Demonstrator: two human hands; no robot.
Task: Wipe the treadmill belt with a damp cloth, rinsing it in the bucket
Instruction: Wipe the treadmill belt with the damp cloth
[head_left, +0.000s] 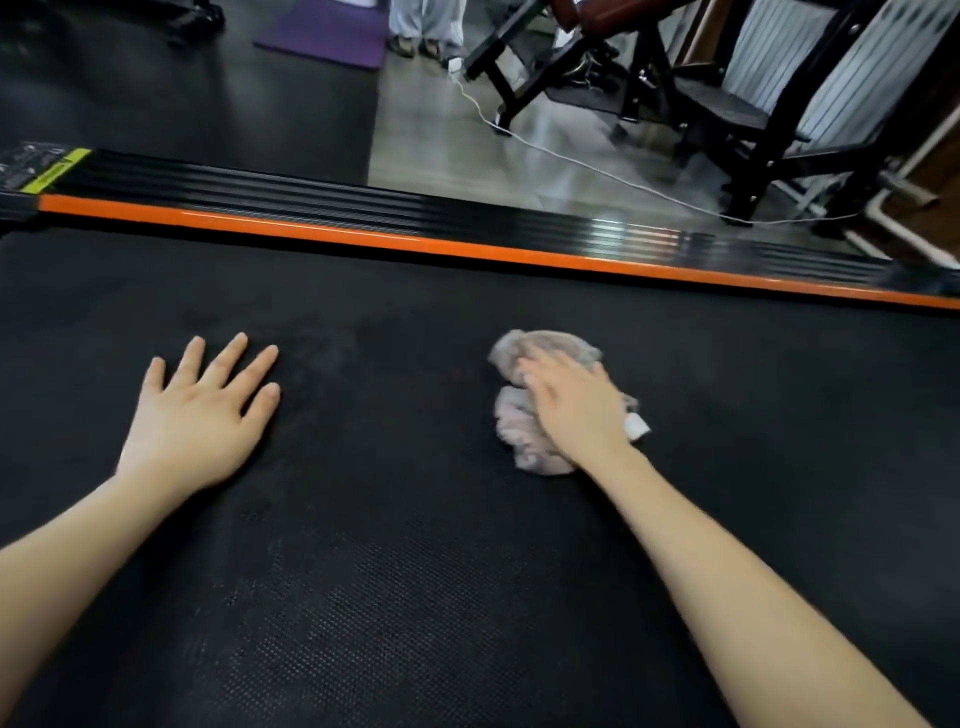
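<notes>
The black textured treadmill belt (395, 545) fills the lower part of the view. A crumpled grey-pink cloth (519, 431) lies on it right of centre. My right hand (576, 410) presses flat on top of the cloth with straight fingers, blurred by motion. My left hand (202, 410) rests palm down on the belt to the left, fingers spread, holding nothing. No bucket is in view.
An orange strip and a ribbed black side rail (467, 228) border the belt's far edge. Beyond it are a grey floor with a white cable (571, 156), a black weight bench frame (727, 114), a purple mat (332, 31) and a person's feet (415, 47).
</notes>
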